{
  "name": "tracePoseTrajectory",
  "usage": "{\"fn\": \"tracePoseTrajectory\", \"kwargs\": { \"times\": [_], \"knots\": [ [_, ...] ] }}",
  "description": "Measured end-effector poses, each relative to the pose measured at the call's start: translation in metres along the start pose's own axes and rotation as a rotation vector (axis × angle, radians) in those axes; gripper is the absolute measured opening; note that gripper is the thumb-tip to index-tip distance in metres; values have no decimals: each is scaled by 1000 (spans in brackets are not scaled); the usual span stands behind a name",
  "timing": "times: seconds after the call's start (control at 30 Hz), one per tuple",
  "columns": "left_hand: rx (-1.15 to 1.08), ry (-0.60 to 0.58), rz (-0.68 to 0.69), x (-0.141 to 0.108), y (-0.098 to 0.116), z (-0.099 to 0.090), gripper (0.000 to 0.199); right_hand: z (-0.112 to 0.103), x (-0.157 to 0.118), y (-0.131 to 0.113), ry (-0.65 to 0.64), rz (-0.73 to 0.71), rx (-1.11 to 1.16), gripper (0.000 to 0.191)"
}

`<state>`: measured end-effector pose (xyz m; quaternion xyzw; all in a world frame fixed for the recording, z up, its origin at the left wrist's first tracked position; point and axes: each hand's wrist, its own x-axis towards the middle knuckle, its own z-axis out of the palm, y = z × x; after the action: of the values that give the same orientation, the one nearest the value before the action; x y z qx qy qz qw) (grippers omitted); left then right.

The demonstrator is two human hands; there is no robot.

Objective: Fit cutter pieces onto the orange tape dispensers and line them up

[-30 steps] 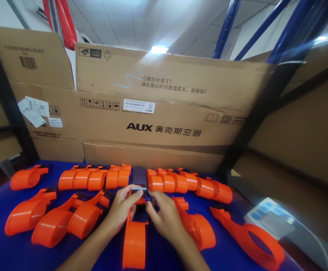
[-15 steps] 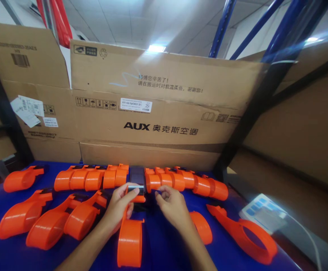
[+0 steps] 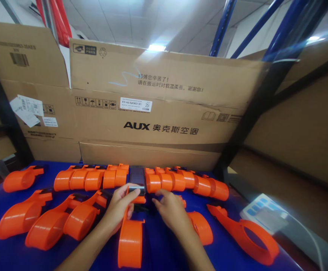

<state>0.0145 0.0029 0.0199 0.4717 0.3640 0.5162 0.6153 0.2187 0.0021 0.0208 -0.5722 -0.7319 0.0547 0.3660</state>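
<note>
My left hand [image 3: 121, 209] is wrapped round the upper part of an orange tape-gun-like piece [image 3: 130, 242], its thumb on a black and silver block [image 3: 136, 190] at the top. The wide orange loop of that piece hangs below the fingers. To the right, my right hand [image 3: 168, 207] is held with bent fingers close together, a short gap from the block; whatever its fingertips hold, if anything, is too small to make out. A dark box-like object [image 3: 137, 177] stands just behind the held piece.
Several orange pieces [image 3: 63, 180] line the back of the blue table [image 3: 164, 252], left and right. More lie at front left [image 3: 19, 218] and right [image 3: 254, 241]. A white device with a cable [image 3: 264, 212] is at right; cardboard [image 3: 164, 150] stands behind.
My right hand has shifted slightly left and turned, and the small blue bit at its fingertips no longer shows. The left hand and its orange piece are nearly unmoved.
</note>
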Motion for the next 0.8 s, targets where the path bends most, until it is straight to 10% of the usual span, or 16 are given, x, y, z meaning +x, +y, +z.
{"fn": "tracePoseTrajectory", "kwargs": {
  "times": [0.43, 0.8],
  "knots": [
    [21, 21, 1, 0, -2, 1, 48, -10, 2, -14, -89, 182, -68, 20],
    [72, 42, 53, 0, 3, 4, 45, -10, -5, -45, -94, -251, 370, 36]
  ]
}}
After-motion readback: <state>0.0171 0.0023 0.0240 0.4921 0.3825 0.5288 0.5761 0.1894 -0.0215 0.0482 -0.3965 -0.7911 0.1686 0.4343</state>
